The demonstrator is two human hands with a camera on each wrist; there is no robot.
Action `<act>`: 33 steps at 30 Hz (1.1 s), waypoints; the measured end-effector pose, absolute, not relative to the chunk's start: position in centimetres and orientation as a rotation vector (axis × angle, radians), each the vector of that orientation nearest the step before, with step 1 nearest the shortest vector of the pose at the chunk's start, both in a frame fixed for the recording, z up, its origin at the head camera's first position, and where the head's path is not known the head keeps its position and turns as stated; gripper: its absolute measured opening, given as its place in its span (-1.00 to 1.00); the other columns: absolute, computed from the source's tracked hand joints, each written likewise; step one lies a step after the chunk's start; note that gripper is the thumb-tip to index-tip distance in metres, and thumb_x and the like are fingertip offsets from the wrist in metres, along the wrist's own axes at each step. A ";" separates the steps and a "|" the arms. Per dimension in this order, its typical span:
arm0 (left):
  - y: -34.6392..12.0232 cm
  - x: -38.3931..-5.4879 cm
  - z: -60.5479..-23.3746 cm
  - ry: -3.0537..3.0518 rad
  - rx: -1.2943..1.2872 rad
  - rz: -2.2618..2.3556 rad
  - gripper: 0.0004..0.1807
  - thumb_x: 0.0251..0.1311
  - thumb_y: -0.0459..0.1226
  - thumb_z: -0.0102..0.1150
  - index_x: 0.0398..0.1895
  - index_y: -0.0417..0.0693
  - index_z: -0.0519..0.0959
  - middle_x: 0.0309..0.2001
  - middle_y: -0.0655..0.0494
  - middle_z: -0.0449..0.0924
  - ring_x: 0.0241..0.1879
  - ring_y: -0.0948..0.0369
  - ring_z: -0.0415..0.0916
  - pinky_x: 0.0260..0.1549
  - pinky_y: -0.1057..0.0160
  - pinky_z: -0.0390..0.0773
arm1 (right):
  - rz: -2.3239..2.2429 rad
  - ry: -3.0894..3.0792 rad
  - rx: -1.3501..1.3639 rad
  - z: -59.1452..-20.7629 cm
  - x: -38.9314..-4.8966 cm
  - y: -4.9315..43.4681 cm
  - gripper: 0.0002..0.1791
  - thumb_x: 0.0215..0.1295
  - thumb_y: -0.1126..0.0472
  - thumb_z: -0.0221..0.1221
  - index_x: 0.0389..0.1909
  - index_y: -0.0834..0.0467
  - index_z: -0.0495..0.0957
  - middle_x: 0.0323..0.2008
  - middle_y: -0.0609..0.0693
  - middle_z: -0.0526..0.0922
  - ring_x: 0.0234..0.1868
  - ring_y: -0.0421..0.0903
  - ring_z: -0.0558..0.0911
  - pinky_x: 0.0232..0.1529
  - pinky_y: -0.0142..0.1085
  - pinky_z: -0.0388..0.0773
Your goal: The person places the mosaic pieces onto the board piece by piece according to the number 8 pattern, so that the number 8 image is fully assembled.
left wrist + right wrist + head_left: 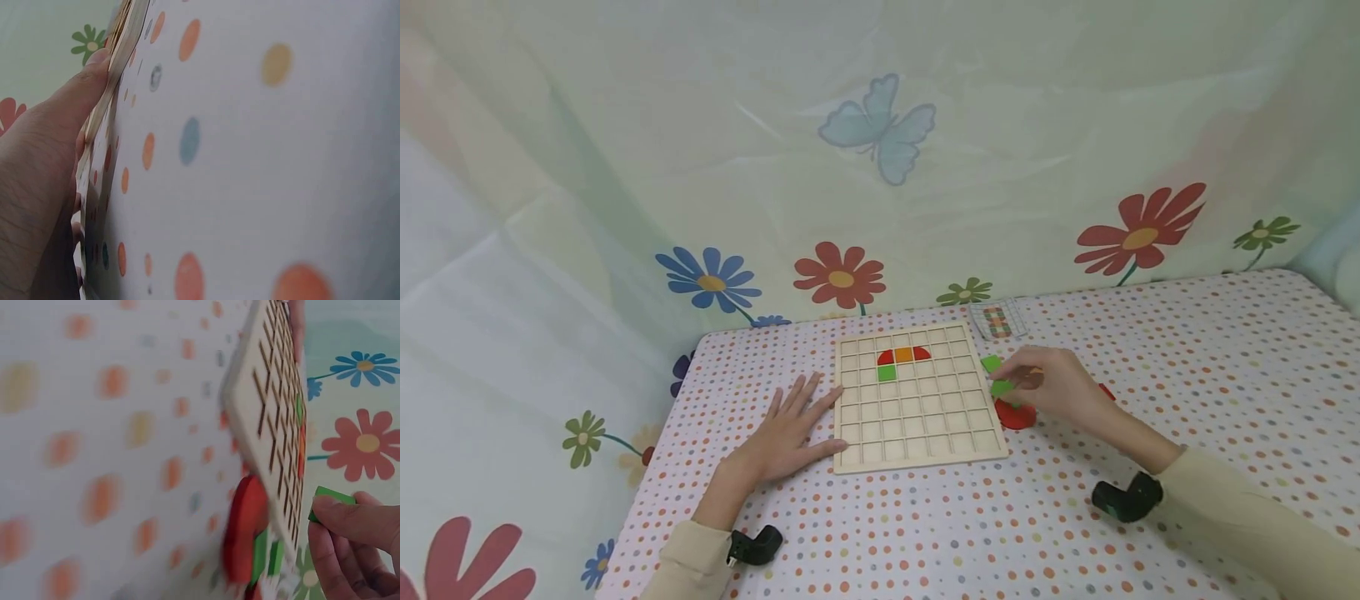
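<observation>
A wooden grid board (910, 429) lies on the table. In its upper cells sit an orange square tile (903, 355), a red curved tile (886, 358) on its left, another red curved tile (921, 353) on its right, and a green square tile (887, 372) below. My left hand (786, 437) lies flat with spread fingers, its thumb and fingertips touching the board's left edge. Just off the board's right side, my right hand (1052, 383) pinches a green square tile (334, 495) between thumb and fingers. Beneath that hand are red pieces (1015, 415), partly hidden.
Another green tile (992, 363) lies by the board's right edge. A card with a coloured pattern (997, 320) rests behind it, near the back of the dotted tablecloth (910, 533). A small red piece (1106, 391) shows beyond my right wrist. A flowered cloth (760, 200) hangs behind the table.
</observation>
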State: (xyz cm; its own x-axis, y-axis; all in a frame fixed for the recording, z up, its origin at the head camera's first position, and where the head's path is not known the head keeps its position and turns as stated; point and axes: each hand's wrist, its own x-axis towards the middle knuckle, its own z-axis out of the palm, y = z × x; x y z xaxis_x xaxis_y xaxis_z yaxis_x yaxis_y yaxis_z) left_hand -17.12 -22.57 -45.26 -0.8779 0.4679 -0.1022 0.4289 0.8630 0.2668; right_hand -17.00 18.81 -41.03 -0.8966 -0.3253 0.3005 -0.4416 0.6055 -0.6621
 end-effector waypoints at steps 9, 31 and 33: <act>-22.4 -17.2 -45.3 2.865 0.700 0.366 -0.05 0.41 0.35 0.02 0.73 0.28 -0.02 0.72 -0.03 -0.31 0.68 -0.05 -0.41 0.58 -0.25 -0.36 | 1.324 -2.657 0.779 -41.7 -22.4 13.6 -0.74 0.06 0.59 0.47 -0.20 0.35 0.76 -0.24 0.12 0.78 -0.25 0.02 0.69 -0.16 -0.17 0.76; -22.3 -17.2 -45.1 2.869 0.698 0.332 -0.06 0.42 0.33 0.03 0.72 0.24 0.01 0.72 -0.06 -0.29 0.68 -0.09 -0.40 0.58 -0.27 -0.34 | 1.176 -2.844 0.935 -41.6 -25.3 10.8 -0.77 0.12 0.54 0.46 -0.19 0.29 0.82 -0.27 0.07 0.72 -0.25 -0.03 0.68 -0.13 -0.18 0.73; -22.3 -17.2 -45.1 2.869 0.697 0.341 -0.06 0.41 0.32 0.04 0.72 0.24 0.01 0.72 -0.07 -0.29 0.68 -0.09 -0.39 0.58 -0.27 -0.34 | 1.149 -2.832 0.972 -41.6 -25.4 10.7 -0.76 0.12 0.55 0.45 -0.19 0.30 0.82 -0.30 0.07 0.70 -0.25 -0.03 0.67 -0.14 -0.18 0.72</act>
State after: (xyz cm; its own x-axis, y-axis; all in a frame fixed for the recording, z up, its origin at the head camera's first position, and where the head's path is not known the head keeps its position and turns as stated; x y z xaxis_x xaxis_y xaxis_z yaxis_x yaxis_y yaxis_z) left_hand -17.22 -22.26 -45.13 -0.8764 0.4689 -0.1096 0.4302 0.8647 0.2593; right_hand -25.38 10.74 -41.57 -0.8143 -0.5583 0.1589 -0.5112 0.5600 -0.6519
